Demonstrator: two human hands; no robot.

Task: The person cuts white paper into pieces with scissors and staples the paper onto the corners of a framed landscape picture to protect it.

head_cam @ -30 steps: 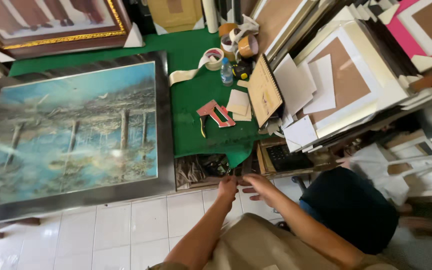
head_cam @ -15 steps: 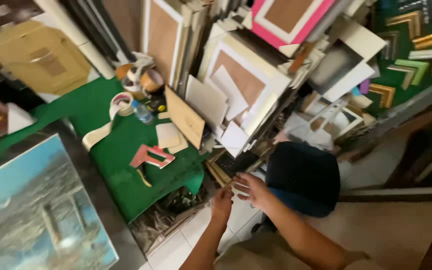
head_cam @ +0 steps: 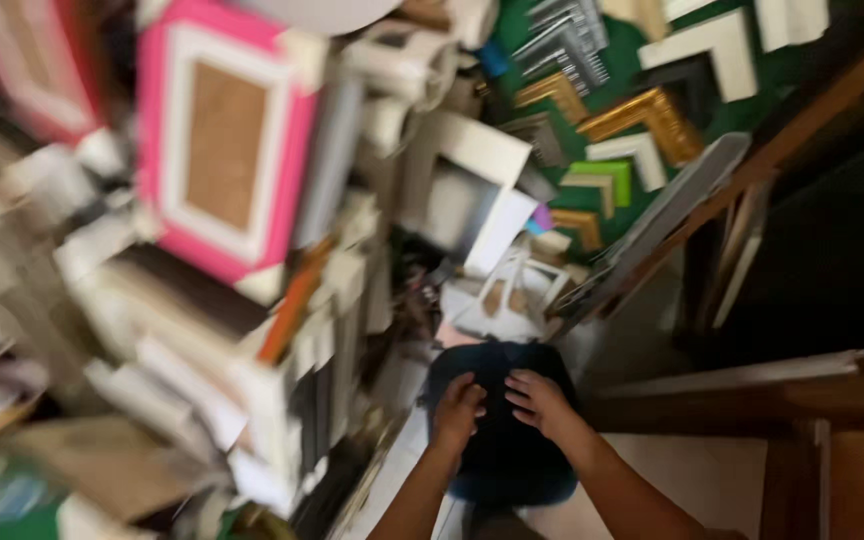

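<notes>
My left hand (head_cam: pixel 459 410) and my right hand (head_cam: pixel 537 400) are side by side in front of me, over a dark blue round stool seat (head_cam: pixel 507 450). The fingers of both hands are loosely curled and a little apart. I see nothing held in either hand. Whether the hands touch the seat I cannot tell, since the picture is blurred by motion.
A leaning stack of picture frames and mat boards (head_cam: pixel 252 300) fills the left, with a pink frame (head_cam: pixel 222 150) on top. Frame corner samples (head_cam: pixel 642 120) hang on a green board behind. A white plastic stool (head_cam: pixel 507 300) stands past the seat. A wooden counter (head_cam: pixel 752 380) is at right.
The view has swung right, away from the green table and the large painting. My two hands, earlier at the table's edge, are now over the dark blue seat.
</notes>
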